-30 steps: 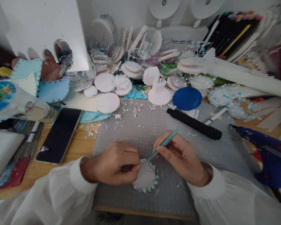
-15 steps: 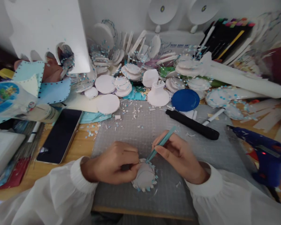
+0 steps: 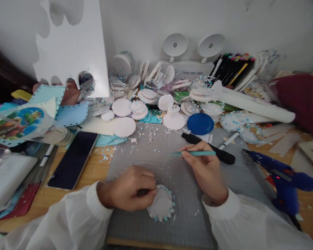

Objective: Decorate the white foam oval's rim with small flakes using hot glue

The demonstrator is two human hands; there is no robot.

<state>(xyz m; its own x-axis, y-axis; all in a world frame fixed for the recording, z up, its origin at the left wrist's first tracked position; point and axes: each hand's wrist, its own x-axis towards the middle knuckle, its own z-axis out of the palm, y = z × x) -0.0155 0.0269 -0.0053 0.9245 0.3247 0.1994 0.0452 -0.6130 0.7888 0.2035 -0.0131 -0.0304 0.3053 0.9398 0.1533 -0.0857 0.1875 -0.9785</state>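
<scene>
A small white disc [image 3: 161, 204] rimmed with tiny blue and white pieces lies on the grey cutting mat [image 3: 135, 227]. At its upper left edge, my left hand [image 3: 131, 189] is closed, thumb and forefinger pinching the rim. Teal tweezers [image 3: 198, 153] are held almost level in my right hand [image 3: 206, 170], which is up and to the right of the disc. The tweezers' tips point left and are blurred; whether anything is between them I cannot make out. Tiny blue and white bits [image 3: 151, 134] are scattered on the mat beyond my hands.
A blue glue gun [image 3: 284, 177] with a red light stands at right. Behind my right hand lie a black-handled tool [image 3: 225, 155] and a blue lid [image 3: 200, 124]. A phone [image 3: 73, 159] is at left. Several white discs [image 3: 123, 127] and decorated stacks line the back.
My right hand has lifted the tweezers away from the disc, up and to the right, turning them nearly level. My left hand stays at the disc's edge. The camera view has tilted upward.
</scene>
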